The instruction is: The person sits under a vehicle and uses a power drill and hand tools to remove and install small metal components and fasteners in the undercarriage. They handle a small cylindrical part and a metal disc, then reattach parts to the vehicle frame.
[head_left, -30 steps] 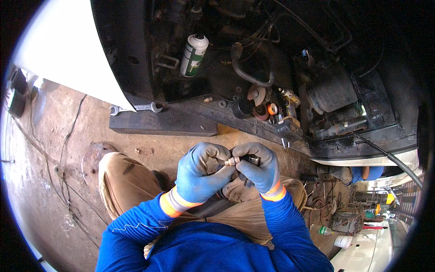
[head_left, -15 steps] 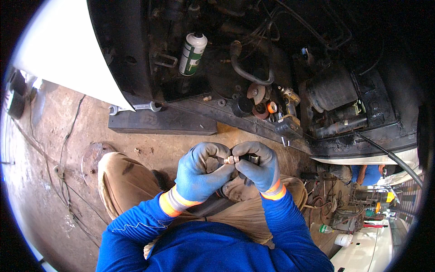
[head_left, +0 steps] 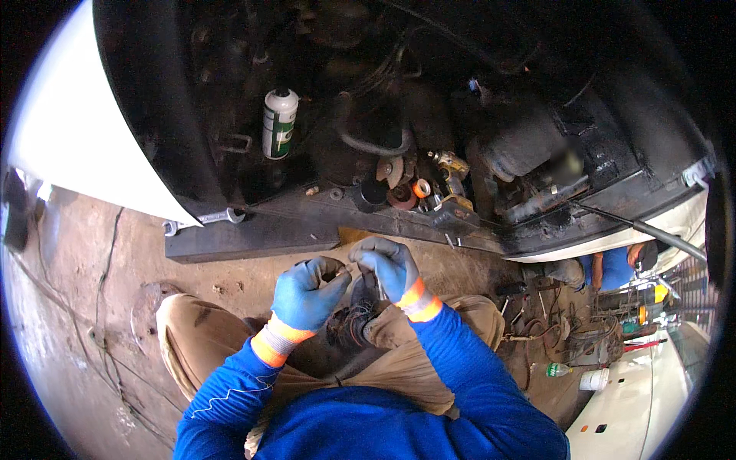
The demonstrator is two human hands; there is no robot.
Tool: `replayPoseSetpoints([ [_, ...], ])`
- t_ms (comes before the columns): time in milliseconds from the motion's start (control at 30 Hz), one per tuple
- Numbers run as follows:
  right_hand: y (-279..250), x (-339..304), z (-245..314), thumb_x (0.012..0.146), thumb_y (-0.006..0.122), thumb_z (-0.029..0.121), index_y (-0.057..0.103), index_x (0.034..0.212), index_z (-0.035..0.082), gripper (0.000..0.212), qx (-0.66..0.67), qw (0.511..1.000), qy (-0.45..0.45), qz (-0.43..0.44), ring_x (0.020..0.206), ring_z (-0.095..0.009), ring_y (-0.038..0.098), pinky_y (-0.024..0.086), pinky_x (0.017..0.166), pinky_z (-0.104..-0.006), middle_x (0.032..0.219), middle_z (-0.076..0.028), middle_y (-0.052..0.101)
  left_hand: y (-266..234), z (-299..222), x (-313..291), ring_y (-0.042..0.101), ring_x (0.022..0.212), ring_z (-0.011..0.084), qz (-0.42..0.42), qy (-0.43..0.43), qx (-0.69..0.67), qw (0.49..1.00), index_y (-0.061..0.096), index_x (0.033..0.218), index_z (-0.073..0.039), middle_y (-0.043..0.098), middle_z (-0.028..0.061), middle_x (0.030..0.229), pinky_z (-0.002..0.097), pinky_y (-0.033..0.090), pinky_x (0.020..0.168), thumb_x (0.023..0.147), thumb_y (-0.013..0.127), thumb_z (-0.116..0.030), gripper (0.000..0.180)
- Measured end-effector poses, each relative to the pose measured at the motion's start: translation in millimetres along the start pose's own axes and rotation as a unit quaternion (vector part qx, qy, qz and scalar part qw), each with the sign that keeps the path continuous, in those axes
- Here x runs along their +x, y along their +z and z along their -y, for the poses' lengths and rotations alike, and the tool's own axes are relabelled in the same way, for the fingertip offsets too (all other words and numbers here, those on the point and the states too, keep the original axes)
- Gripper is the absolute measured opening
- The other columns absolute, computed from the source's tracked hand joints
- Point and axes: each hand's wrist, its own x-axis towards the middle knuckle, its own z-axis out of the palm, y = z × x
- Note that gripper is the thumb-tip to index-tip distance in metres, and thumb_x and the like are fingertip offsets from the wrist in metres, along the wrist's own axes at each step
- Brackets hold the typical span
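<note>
In front of my knees, both gloved hands are raised with their fingertips close together. My left hand (head_left: 309,295) is closed in a pinch, and a small brass fitting (head_left: 349,268) shows at its fingertips. Right beside it, my right hand (head_left: 389,270) has its fingers bent and pressed together. Whatever lies in the right fingers is hidden by the glove. Beyond the hands, a long black block (head_left: 253,242) bears an open-end wrench (head_left: 204,222). On the dark ledge behind lie another small brass fitting (head_left: 312,191) and a washer (head_left: 336,195).
A white and green spray can (head_left: 280,126) stands in the dark vehicle bay. Along the ledge sit a black tape roll (head_left: 369,196), an orange roll (head_left: 421,188), a grinding disc (head_left: 392,170) and a cordless drill (head_left: 454,172). At right, another person (head_left: 612,268) is near scattered tools and hoses.
My hands have shifted left in the picture and turned a little, the right now slightly higher. The fitting, plain between both hands before, is mostly covered. The view has also shifted.
</note>
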Motion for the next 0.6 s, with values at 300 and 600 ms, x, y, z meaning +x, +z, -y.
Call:
replayPoseSetpoints([
  [300, -22, 129, -26, 0.077, 0.061, 0.011, 0.052, 0.125, 0.008, 0.049, -0.542, 0.838, -0.067, -0.014, 0.07, -0.033, 0.06, 0.049, 0.066, -0.0458, 0.081, -0.016, 0.063, 11, 32, 6, 0.065, 0.085, 0.0379, 0.037, 0.009, 0.062, 0.997, 0.068, 0.098, -0.004, 0.066, 0.0218, 0.093, 0.0403, 0.052, 0.073, 0.086, 0.063, -0.021, 0.022],
  [600, 21, 181, -35, 0.088, 0.052, 0.021, 0.056, 0.125, 0.007, 0.04, -0.663, 0.736, -0.09, -0.099, 0.096, -0.036, 0.064, 0.053, 0.079, -0.0452, 0.12, -0.02, 0.06, 4, 27, -5, 0.064, 0.073, 0.0134, 0.025, 0.014, 0.065, 0.997, 0.071, 0.089, -0.001, 0.071, 0.0103, 0.081, 0.0286, 0.05, 0.067, 0.08, 0.071, -0.011, 0.014],
])
